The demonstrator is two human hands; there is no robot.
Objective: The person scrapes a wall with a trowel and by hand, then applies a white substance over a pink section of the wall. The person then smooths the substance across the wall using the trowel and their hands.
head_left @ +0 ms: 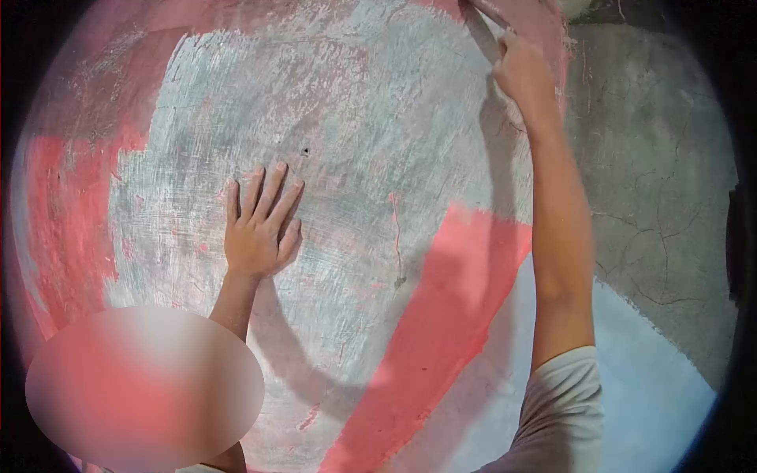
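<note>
My left hand (260,225) lies flat against the wall (394,126), fingers spread, with nothing in it. High on the right, my right hand (523,69) is closed around a flat scraper-like tool (490,11), which meets the wall near the top edge of the view. Part of that tool is cut off by the frame, so its exact kind cannot be made out. Around my left hand the wall is whitish-grey and streaked, with pink traces. A solid pink band (426,339) runs diagonally below my right forearm.
Pink paint (71,213) covers the wall's left side. To the right, a bare grey cement area (654,158) shows cracks, above a pale blue patch (639,355). A small dark hole (306,150) sits above my left hand. A blurred oval hides the lower left.
</note>
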